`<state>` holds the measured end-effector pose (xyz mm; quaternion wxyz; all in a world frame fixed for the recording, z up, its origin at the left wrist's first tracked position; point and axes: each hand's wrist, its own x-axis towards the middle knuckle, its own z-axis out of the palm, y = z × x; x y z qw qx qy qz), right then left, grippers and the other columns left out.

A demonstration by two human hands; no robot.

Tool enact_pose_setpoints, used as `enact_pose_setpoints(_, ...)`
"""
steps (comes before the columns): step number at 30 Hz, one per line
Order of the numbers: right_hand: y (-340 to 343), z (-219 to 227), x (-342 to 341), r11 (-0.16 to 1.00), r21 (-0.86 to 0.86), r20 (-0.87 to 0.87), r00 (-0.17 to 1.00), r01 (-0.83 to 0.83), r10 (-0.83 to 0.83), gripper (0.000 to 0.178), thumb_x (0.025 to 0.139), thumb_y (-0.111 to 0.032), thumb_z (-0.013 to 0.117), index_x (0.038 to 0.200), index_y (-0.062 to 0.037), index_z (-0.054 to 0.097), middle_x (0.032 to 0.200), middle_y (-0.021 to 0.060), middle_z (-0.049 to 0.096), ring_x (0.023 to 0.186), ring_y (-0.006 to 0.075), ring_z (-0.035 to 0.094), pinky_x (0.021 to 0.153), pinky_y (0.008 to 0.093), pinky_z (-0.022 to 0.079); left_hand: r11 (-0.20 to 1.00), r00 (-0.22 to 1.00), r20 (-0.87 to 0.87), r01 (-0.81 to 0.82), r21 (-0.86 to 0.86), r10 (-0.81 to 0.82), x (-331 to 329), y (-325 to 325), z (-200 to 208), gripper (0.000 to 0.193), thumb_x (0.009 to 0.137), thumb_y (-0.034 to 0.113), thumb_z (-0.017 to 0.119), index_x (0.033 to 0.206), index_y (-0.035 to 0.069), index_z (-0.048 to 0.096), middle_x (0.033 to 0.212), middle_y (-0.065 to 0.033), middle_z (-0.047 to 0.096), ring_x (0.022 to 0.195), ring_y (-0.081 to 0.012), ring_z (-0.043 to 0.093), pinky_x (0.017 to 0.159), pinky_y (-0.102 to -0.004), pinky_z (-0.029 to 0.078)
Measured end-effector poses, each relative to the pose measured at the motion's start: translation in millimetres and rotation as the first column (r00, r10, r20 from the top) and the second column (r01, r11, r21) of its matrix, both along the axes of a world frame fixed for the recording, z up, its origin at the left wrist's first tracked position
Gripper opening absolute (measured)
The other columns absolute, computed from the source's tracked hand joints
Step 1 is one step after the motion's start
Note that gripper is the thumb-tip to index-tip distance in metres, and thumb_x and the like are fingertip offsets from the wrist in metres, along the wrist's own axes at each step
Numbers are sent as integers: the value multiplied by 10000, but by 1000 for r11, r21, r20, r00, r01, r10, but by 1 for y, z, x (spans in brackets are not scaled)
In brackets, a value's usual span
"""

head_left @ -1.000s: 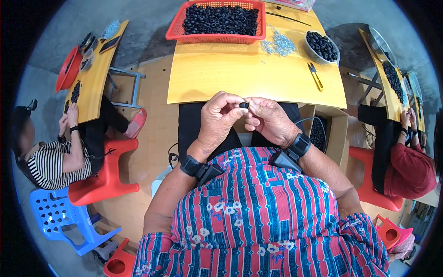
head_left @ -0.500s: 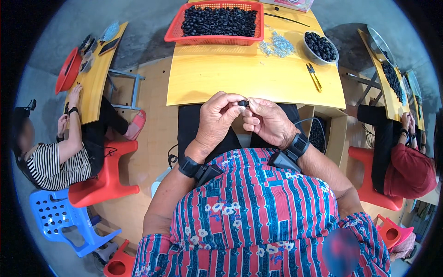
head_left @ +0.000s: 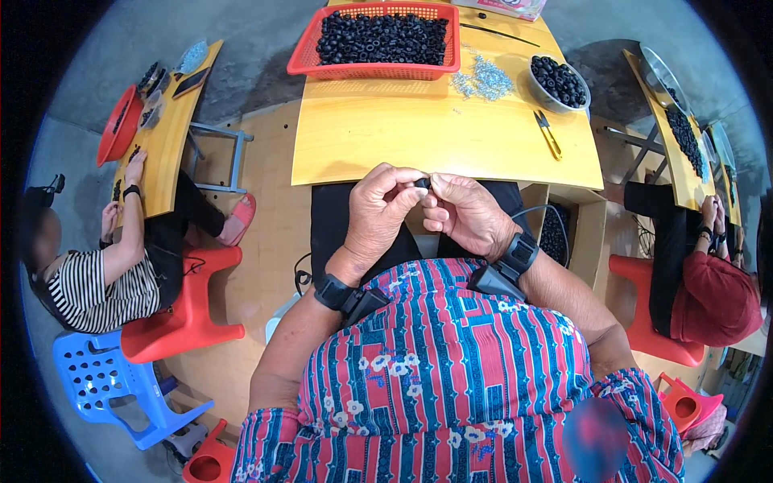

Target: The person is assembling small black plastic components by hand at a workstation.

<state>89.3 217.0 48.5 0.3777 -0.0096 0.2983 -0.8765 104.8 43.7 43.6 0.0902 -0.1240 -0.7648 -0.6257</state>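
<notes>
Between my two hands, just off the table's near edge, is a small round black piece. My left hand pinches it between thumb and forefinger. From the other side my right hand closes its thumb and forefinger on the same piece, its other fingers curled. Most of the piece is covered by fingertips, and whether something finer is pinched with it is too small to tell. On the yellow table a red plastic basket holds many black pieces. To its right lie a heap of small clear bits and a bowl of black ring-shaped pieces.
Yellow-handled thread snips lie near the table's right side. A thin black strip is behind the clear bits. Under the table stands an open cardboard box. Co-workers sit at tables left and right.
My hands stay together on the black piece, with only a slight shift of the fingertips. The left co-worker's hand has moved slightly along their table.
</notes>
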Motion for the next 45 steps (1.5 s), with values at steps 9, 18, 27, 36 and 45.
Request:
enact_pose_setpoints(9,1,-1,-1,999,33,-4,1000,-6,6,210,987,-276,539,986,-70,577,767,-20,509,611,76,408,581,228,387,1000,999,-35,-17,-9,17,-3,1,-6,154,803,13,707,955,14,679,785,-33,574,692,-97,551,639,-234,467)
enact_pose_setpoints(18,-1,0,0,1000,-19,19,1000,16,-16,207,981,-275,548,985,-71,589,769,-15,535,613,77,424,576,226,392,1000,999,-29,-18,16,19,-3,3,-2,152,814,16,704,964,13,682,794,-30,567,692,-96,547,637,-231,467)
enact_pose_setpoints(27,1,-6,0,1000,-5,-47,999,21,-21,196,981,-254,551,962,-61,583,769,-15,506,634,81,422,589,230,396,999,1000,-12,22,-31,-22,-3,1,-4,176,819,19,698,994,25,680,812,-21,579,708,-82,548,642,-226,472)
enact_pose_setpoints(36,-2,-3,0,935,310,-403,915,171,-34,157,977,-186,525,981,-37,573,755,-13,519,642,73,460,602,224,425,914,896,311,201,351,-317,0,6,3,412,944,149,610,1310,-15,519,1009,-40,624,807,-73,589,713,-203,505)
enact_pose_setpoints(45,-4,-9,2,845,418,-612,791,334,-10,152,968,-167,519,990,-24,566,776,2,572,646,62,511,582,206,436,927,920,257,212,310,-297,1,7,4,401,951,144,589,1311,-17,517,973,-22,616,774,-61,569,684,-201,493)
